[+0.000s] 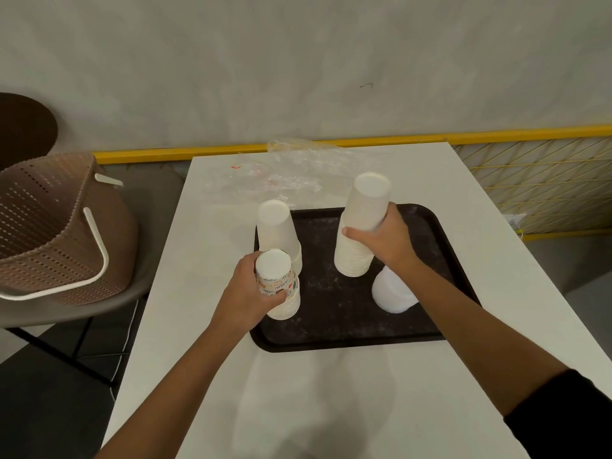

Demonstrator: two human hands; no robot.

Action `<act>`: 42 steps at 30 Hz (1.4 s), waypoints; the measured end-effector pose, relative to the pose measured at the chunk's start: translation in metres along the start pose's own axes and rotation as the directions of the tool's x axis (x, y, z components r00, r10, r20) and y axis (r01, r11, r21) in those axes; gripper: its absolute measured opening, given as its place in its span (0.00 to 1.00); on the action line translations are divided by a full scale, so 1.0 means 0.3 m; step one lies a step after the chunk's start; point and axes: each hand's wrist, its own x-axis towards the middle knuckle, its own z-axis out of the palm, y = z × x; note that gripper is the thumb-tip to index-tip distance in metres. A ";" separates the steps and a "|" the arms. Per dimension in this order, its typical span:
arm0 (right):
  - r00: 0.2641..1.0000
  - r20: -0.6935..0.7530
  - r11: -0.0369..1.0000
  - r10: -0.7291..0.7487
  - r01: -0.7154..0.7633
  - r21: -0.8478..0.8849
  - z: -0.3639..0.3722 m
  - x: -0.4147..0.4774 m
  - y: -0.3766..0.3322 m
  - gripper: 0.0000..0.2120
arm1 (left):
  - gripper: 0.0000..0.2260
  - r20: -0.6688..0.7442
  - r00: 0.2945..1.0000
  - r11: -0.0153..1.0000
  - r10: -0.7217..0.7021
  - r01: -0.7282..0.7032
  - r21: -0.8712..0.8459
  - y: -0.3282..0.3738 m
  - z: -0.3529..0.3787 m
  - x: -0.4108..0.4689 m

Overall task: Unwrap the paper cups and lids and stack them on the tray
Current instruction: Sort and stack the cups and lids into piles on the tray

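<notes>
A dark brown tray lies on the white table. My left hand grips a stack of printed paper cups, upside down, at the tray's front left corner. Right behind it stands a plain white cup stack. My right hand is wrapped around a taller white cup stack, also upside down, near the tray's middle. A pile of white lids sits on the tray under my right forearm, partly hidden.
Crumpled clear plastic wrap lies on the table behind the tray. A perforated brown basket with a white handle rests on a chair to the left. A yellow rail and wire mesh run behind and right of the table.
</notes>
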 end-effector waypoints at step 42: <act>0.861 0.198 0.856 0.468 -0.497 0.138 -0.250 -0.181 0.251 0.28 | 0.28 0.444 0.844 0.797 -0.302 0.479 -0.369 0.281 0.441 -0.090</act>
